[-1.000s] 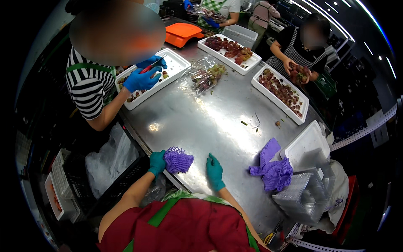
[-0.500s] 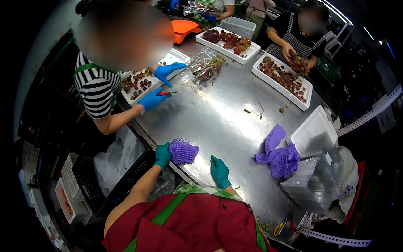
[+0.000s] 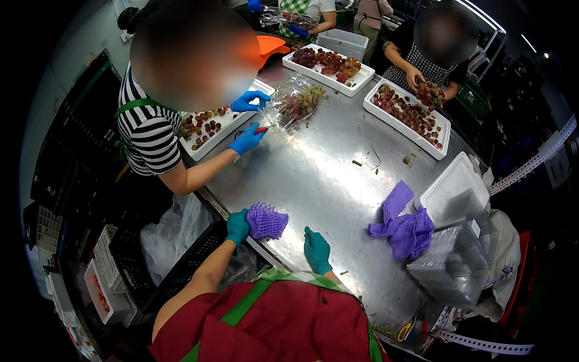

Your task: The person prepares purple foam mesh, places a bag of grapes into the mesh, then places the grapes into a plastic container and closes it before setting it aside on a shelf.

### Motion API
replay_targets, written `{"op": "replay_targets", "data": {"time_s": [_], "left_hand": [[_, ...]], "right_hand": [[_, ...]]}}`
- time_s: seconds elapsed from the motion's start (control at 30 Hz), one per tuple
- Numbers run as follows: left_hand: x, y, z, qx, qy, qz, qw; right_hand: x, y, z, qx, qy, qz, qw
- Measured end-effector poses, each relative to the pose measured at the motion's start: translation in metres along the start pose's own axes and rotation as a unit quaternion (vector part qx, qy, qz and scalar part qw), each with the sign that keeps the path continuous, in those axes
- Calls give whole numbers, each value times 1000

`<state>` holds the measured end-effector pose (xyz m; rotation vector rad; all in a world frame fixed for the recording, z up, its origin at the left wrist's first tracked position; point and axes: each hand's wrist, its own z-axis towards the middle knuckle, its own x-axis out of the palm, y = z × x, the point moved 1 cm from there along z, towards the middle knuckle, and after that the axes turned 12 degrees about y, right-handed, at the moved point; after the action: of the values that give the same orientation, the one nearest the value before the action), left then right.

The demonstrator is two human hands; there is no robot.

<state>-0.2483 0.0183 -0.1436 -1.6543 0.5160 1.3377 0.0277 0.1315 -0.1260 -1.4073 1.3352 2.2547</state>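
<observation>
My left hand [image 3: 237,226], in a green glove, grips one end of a purple foam net sleeve [image 3: 268,221] at the table's near left edge. The sleeve lies bunched over the metal table [image 3: 289,187], its far end spread in open mesh. A short way to the right, my right hand [image 3: 316,249], also gloved in green, is low over the metal with its fingers stretched forward and no object visible in it. More purple foam net sleeves [image 3: 410,229] lie in a loose heap farther right, apart from both hands.
Clear plastic boxes [image 3: 452,265] and a white tray [image 3: 455,187] crowd the right edge, near yellow-handled scissors [image 3: 407,329]. A blue-gloved co-worker [image 3: 247,140] holds a red-handled tool beside bagged grapes [image 3: 298,102]. Grape trays [image 3: 443,145] stand farther off. A black crate [image 3: 175,283] sits at lower left.
The co-worker at left has moved both blue-gloved hands closer to the bagged grapes, bringing the red-handled tool along. My hands keep their places, the left still on the purple foam net sleeve.
</observation>
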Motion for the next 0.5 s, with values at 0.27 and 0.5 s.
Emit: {"op": "replay_targets", "data": {"time_s": [0.27,0.5], "left_hand": [[-14,-15,0,-1,-10,-23,1000],[-7,-7,0,1,-14,-17,1000]], "right_hand": [[0,0,-2,8,15,-14,1000],[-1,1,-1,8,13,-2,1000]]}}
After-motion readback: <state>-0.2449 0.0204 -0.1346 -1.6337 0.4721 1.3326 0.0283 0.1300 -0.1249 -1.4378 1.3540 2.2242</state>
